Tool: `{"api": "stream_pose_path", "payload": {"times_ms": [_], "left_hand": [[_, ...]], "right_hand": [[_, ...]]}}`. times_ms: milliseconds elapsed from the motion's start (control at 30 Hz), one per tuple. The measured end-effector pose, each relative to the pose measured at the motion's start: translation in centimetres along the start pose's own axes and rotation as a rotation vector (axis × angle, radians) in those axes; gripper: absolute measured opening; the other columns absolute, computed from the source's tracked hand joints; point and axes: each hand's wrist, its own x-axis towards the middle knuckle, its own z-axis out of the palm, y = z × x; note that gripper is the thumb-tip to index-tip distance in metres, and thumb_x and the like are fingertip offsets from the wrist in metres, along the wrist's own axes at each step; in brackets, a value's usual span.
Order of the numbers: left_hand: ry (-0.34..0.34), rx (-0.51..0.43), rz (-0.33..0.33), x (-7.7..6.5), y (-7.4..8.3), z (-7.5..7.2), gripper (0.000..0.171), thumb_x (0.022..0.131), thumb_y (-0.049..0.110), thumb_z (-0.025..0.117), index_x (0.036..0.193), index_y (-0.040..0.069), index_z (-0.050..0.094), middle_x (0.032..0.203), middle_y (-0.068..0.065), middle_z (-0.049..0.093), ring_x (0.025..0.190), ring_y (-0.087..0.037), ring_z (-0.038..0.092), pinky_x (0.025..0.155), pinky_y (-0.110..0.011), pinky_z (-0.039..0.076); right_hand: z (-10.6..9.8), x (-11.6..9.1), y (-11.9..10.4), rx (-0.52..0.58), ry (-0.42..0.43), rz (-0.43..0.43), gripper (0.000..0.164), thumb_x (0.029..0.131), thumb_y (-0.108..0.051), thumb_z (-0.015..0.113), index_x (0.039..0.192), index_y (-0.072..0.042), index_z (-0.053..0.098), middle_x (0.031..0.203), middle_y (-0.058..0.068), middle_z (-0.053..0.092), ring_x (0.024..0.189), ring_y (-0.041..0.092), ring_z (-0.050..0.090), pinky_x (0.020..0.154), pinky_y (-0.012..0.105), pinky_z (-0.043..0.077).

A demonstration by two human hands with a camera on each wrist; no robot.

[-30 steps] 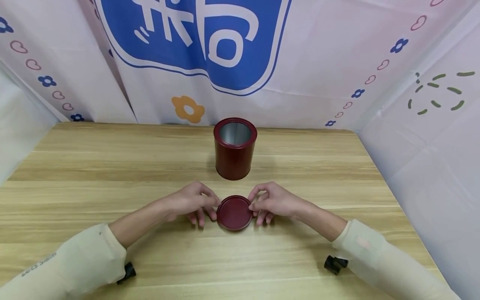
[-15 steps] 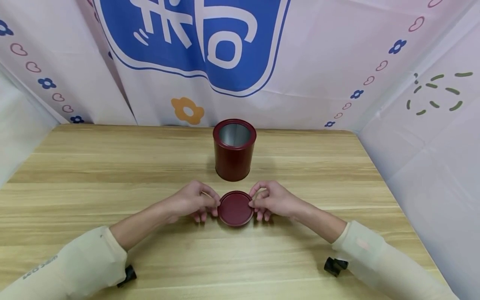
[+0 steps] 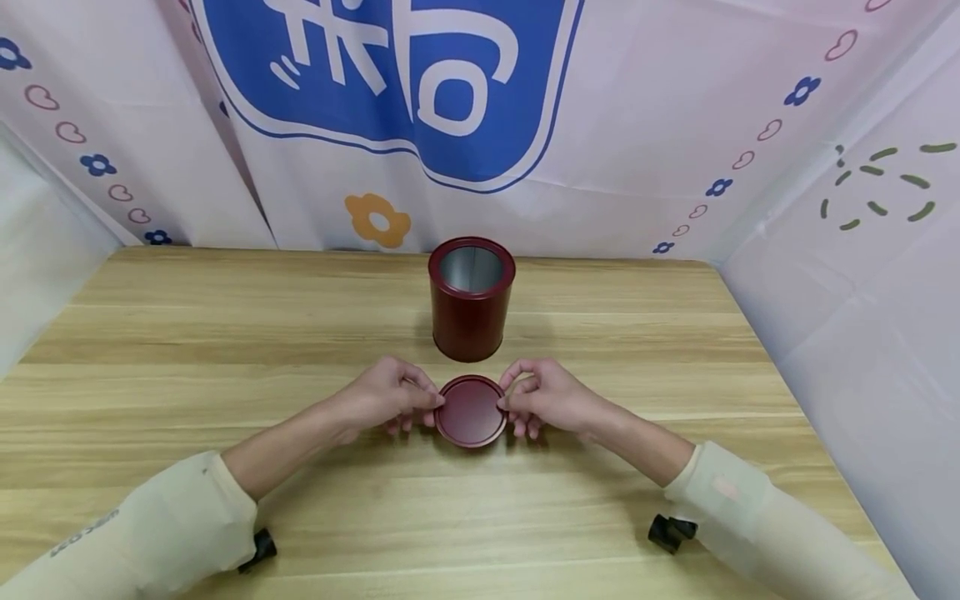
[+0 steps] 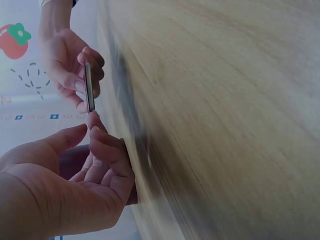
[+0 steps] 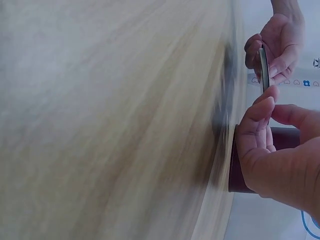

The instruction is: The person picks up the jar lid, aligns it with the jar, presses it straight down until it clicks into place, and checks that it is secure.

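Observation:
A round dark red lid (image 3: 470, 412) is held between my two hands, just in front of the open can. My left hand (image 3: 386, 396) pinches its left edge between thumb and fingers. On the opposite edge, my right hand (image 3: 549, 398) pinches the lid the same way. Both wrist views show the lid (image 4: 89, 86) edge-on and raised off the tabletop. The dark red can (image 3: 468, 321) stands upright behind the lid, its mouth uncovered and its silvery inside showing. In the wrist views the hands partly hide the can (image 5: 287, 136).
The wooden table (image 3: 225, 333) ends against a printed cloth backdrop (image 3: 630, 158) at the back. Pale cloth also hangs on the right side. A black object (image 3: 670, 532) sits under the right sleeve, and another (image 3: 258, 551) by the left cuff.
The lid has risen from the tabletop and shifted slightly away, toward the can, with both hands on its edges. The can has stayed in place.

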Motion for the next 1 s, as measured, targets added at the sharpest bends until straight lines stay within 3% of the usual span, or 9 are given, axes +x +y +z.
{"api": "stream_pose_path", "payload": {"times_ms": [167,467,1000], "left_hand": [[0.019,0.016,0.001,0.0,0.2,0.0,0.011,0.096,0.011,0.072,0.093,0.001,0.069,0.069,-0.001,0.068,0.053,-0.012,0.049,0.045,-0.022,0.034],[0.006,-0.010,0.000,0.1,0.6,0.0,0.011,0.097,0.010,0.070,0.093,0.001,0.066,0.069,-0.003,0.071,0.052,-0.011,0.049,0.044,-0.021,0.034],[-0.010,-0.045,0.031,0.1,0.8,-0.1,0.013,0.097,0.011,0.070,0.095,0.003,0.060,0.069,-0.005,0.072,0.051,-0.011,0.051,0.044,-0.022,0.036]], "right_hand": [[0.0,-0.1,-0.3,0.012,0.011,0.007,0.018,0.096,0.002,0.061,0.111,0.005,0.053,0.072,0.007,0.065,0.055,0.013,0.063,0.049,0.022,0.048],[0.1,-0.3,-1.0,0.105,0.042,0.054,0.018,0.096,0.007,0.058,0.113,0.006,0.052,0.074,0.009,0.066,0.059,0.018,0.070,0.049,0.022,0.050],[-0.1,-0.3,-1.4,0.102,0.061,0.013,0.017,0.096,0.008,0.059,0.112,0.005,0.052,0.076,0.008,0.062,0.060,0.017,0.065,0.052,0.023,0.052]]}}
